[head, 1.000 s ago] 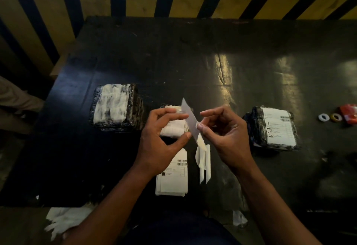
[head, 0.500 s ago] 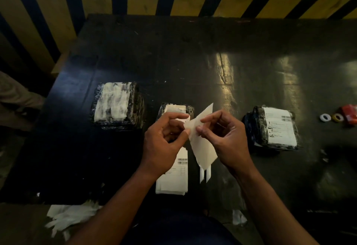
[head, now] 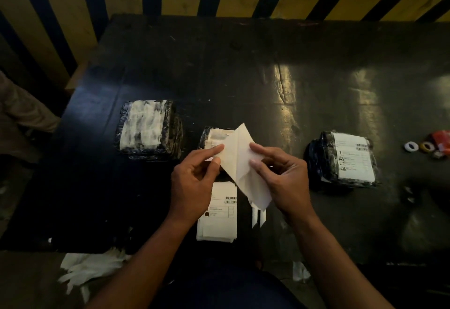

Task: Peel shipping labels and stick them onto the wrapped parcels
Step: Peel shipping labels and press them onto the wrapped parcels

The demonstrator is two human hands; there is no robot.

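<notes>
Both hands hold one white shipping label [head: 239, 160] above the dark table [head: 243, 77], its blank back facing me. My left hand [head: 194, 184] pinches its upper left corner; my right hand [head: 282, 179] pinches the right edge, where a layer is lifted away. Under the hands lies a stack of printed labels [head: 219, 221] with barcodes. Behind the label sits a small wrapped parcel [head: 210, 136], mostly hidden. A wrapped parcel [head: 146, 128] with a white top stands at the left. At the right, a wrapped parcel [head: 341, 160] carries a stuck label.
Thin white paper strips [head: 258, 218] lie beside the label stack. Small tape rolls [head: 417, 146] and a red object [head: 442, 140] sit at the far right. Crumpled white backing paper [head: 90, 267] lies on the floor by the table's front left edge. A striped wall stands behind.
The label has turned from edge-on to flat and broad toward me. My hands have spread apart along it, and its right layer has come away further.
</notes>
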